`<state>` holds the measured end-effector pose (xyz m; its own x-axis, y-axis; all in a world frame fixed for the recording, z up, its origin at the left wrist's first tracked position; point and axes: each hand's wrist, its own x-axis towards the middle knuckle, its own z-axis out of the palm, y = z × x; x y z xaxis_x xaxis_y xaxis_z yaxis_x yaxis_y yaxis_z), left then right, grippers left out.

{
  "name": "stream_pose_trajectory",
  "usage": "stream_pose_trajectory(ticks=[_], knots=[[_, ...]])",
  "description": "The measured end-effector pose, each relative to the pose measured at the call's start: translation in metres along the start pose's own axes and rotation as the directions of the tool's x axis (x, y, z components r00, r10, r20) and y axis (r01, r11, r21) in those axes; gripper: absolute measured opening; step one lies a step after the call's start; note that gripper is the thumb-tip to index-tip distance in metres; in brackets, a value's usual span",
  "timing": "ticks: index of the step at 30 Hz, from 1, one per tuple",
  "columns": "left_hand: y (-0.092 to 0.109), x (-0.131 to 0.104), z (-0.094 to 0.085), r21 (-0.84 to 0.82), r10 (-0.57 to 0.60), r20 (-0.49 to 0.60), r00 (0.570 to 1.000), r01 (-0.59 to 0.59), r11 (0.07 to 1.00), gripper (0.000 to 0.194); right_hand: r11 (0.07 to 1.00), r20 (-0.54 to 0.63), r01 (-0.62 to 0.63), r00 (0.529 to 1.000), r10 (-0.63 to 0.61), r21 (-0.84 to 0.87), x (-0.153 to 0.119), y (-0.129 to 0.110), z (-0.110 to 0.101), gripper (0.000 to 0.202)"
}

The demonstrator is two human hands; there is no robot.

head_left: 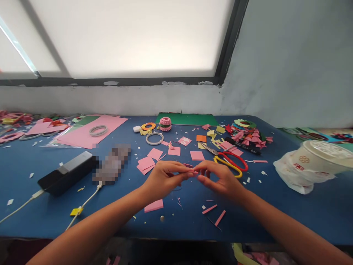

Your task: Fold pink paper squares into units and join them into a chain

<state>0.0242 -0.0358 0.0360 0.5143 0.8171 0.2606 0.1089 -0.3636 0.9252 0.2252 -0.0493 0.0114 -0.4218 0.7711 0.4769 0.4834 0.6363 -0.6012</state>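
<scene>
My left hand (168, 179) pinches a small pink paper piece (195, 172) between thumb and fingertips, above the middle of the blue table (176, 228). From the right, my right hand (219, 180) meets it, its bent fingers closed around the other end of the piece. Much of the piece is hidden by the fingertips. Just behind my right hand lie scissors with red and yellow handles (231, 163). Pink paper squares (197, 155) lie behind my hands, and another pink piece (153, 205) rests in front of my left wrist. Thin pink strips (220, 218) lie nearer the table's front edge.
A pile of folded paper shapes (248, 134) sits at the back right, a bagged paper cup (311, 165) at the right. Tape rolls (154, 138) and pink sheets (93, 129) lie farther back. A black device (67, 173) and cables are at the left.
</scene>
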Motion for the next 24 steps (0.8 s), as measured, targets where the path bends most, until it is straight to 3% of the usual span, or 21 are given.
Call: stream_pose_trajectory(ticks=[4, 10, 13, 17, 21, 24], knots=[[-0.003, -0.001, 0.006, 0.014, -0.027, 0.023, 0.999, 0.026, 1.000, 0.017, 0.995, 0.001, 0.071, 0.997, -0.071, 0.072, -0.004, -0.007, 0.009, 0.022], [0.000, -0.004, 0.012, -0.060, -0.076, 0.022, 0.997, 0.078, 0.995, 0.017, 0.985, -0.033, 0.167, 0.986, -0.165, 0.046, -0.007, -0.007, 0.006, 0.025], [0.001, -0.004, 0.012, -0.136, -0.105, 0.022, 0.994, 0.107, 0.985, 0.017, 0.988, -0.042, 0.138, 0.990, -0.135, 0.069, -0.006, -0.006, 0.007, 0.027], [-0.001, -0.005, 0.012, -0.142, -0.131, -0.027, 0.991, 0.125, 0.982, 0.016, 0.992, 0.033, 0.026, 0.999, -0.030, 0.124, -0.004, -0.005, 0.010, 0.028], [-0.001, -0.005, 0.013, -0.055, -0.127, -0.023, 0.992, 0.126, 0.991, 0.021, 0.991, 0.048, -0.018, 0.999, 0.012, 0.135, -0.004, -0.006, 0.013, 0.030], [0.000, 0.002, -0.008, 0.178, -0.111, 0.096, 0.989, 0.093, 0.980, 0.023, 0.990, 0.043, -0.069, 0.997, 0.064, 0.121, -0.005, -0.002, 0.014, 0.030]])
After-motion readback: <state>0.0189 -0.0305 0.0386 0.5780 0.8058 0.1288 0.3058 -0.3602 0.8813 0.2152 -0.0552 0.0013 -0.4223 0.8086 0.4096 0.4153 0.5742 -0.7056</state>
